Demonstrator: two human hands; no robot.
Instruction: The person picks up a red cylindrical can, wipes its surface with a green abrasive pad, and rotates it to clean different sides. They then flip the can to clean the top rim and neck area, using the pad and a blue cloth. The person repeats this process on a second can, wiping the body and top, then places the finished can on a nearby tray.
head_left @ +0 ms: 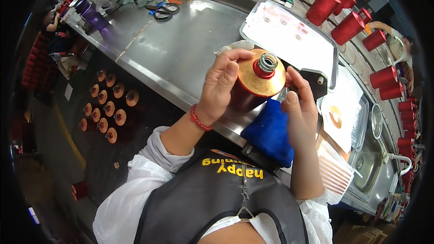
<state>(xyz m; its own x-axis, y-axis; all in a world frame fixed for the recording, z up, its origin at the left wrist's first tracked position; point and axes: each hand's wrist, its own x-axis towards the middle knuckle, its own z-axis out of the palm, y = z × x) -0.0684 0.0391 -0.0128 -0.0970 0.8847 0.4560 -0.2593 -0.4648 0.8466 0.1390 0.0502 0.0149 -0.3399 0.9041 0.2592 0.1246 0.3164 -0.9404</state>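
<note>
A dark red bottle (247, 98) with a gold shoulder disc and a silver screw-threaded neck is tilted up in front of me. My left hand (218, 83) is closed around its left side, the thumb in front and a finger reaching over the gold edge. White covering shows on fingertips behind the bottle. Beside the right rim is my right hand (304, 113), fingers bent and thumb apart from them. Its fingertips come right up to the gold edge; whether they press on it is hard to see. A blue cloth-like pad (271, 133) lies just below the bottle.
A white tray (289, 29) with a few small pieces lies behind, on the metal table (167, 58). Scissors (162, 13) and a purple bottle (92, 16) are at the far left. Finished-looking gold-topped bottles (108, 108) stand low at left. Red bottles (348, 28) line the curved conveyor at right.
</note>
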